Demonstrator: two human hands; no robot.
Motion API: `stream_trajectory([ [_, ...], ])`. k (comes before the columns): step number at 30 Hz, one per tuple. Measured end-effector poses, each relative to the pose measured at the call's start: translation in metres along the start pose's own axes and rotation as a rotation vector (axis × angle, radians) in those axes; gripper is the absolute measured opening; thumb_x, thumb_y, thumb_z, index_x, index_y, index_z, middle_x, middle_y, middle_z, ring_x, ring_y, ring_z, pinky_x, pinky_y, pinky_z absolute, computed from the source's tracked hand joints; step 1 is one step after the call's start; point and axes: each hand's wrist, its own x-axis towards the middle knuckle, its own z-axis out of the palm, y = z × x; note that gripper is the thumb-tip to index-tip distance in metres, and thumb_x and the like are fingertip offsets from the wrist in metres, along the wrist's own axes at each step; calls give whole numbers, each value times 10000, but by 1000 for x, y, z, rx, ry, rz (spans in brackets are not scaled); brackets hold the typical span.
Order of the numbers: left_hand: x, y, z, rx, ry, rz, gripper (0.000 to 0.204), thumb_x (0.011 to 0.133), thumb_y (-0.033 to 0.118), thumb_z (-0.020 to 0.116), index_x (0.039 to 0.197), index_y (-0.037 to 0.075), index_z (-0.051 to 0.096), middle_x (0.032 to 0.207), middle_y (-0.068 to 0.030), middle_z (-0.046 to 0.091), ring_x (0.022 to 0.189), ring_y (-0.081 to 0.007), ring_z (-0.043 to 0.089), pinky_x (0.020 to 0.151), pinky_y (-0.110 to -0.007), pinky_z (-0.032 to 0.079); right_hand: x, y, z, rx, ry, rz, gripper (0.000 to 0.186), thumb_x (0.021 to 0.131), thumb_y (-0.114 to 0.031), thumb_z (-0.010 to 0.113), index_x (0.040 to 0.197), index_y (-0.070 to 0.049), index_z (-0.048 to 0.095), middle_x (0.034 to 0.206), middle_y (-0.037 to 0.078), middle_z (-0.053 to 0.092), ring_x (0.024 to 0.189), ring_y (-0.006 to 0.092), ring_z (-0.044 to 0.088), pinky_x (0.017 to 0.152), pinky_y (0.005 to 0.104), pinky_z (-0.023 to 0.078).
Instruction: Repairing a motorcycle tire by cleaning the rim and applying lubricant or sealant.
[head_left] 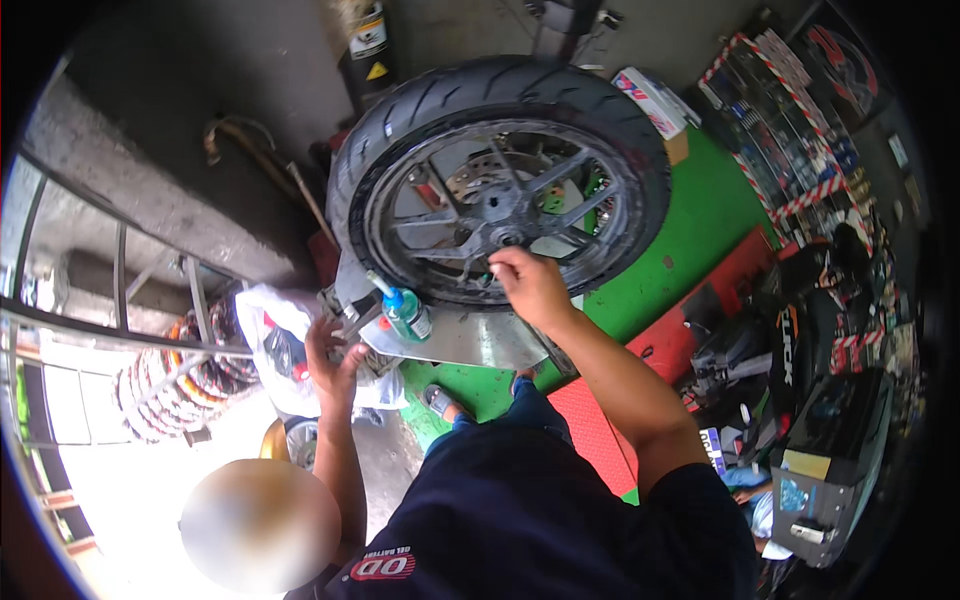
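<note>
A motorcycle wheel [500, 200] with a black tyre [520, 85], grey spokes and a brake disc lies on a metal stand [470, 340] in front of me. My right hand [530, 285] rests on the near side of the rim, its fingertips pinched on a small green part [490, 268]. My left hand [335, 355] is lower left, its fingers closed around a metal piece [355, 320] at the stand's corner. A green bottle with a blue cap [407, 315] stands between my hands, just right of the left one.
Green floor [700, 220] and a red mat [600, 420] lie under the stand. Parked motorcycles [800, 330] crowd the right side. A white plastic bag [275, 340], coiled springs [170, 380] and a metal railing [120, 290] are on the left. A blurred head [260, 525] shows lower left.
</note>
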Motion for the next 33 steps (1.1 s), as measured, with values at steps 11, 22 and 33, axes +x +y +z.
stream_trajectory([
  [11, 53, 50, 7, -146, 43, 118, 870, 745, 384, 895, 1400, -9, 479, 1197, -110, 656, 888, -170, 595, 866, -323, 499, -15, 47, 49, -44, 316, -243, 141, 913, -26, 690, 1051, -41, 713, 969, 144, 757, 883, 301, 752, 736, 366, 608],
  [22, 9, 15, 9, -143, -10, -35, 824, 725, 377, 910, 1342, -18, 533, 1172, -106, 653, 847, -162, 602, 830, -312, 501, -10, 51, 59, -96, 288, -210, 132, 922, -67, 688, 1051, -59, 715, 969, 163, 750, 840, 333, 741, 702, 395, 600],
  [33, -6, 10, 12, -82, -46, -93, 731, 698, 275, 931, 1270, -17, 581, 1081, -99, 673, 798, -162, 603, 779, -308, 509, 0, 55, 69, -223, 260, -147, 163, 928, -116, 665, 1065, -66, 738, 904, 180, 744, 773, 355, 730, 678, 433, 593],
])
